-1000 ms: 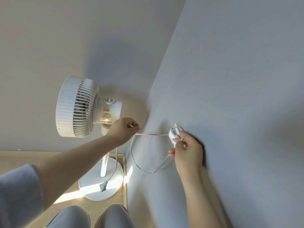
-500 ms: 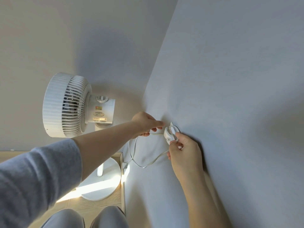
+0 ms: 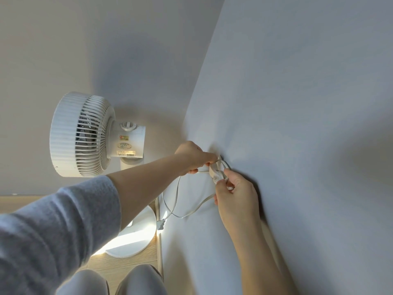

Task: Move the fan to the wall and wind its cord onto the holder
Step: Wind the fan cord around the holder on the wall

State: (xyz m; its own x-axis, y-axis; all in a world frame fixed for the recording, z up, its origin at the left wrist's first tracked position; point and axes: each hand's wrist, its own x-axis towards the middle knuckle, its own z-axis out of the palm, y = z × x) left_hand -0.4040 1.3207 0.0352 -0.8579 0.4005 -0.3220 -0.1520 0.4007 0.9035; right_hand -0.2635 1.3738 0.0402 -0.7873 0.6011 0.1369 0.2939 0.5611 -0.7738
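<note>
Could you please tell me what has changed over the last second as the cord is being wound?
The left hand, pinching the cord, moved right from beside the fan to the holder on the wall, drawing the cord across to it. The right hand stayed at the holder, pinching the cord there. The fan stayed put, and the plug still hangs loose.

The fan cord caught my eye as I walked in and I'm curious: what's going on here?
A person is winding the fan's cord onto a small holder on the wall. The left hand pinches the cord at the holder's top, and the right hand pinches it at the lower end. A slack loop hangs below, with the plug dangling near the floor. The fan stands in the corner.
</note>
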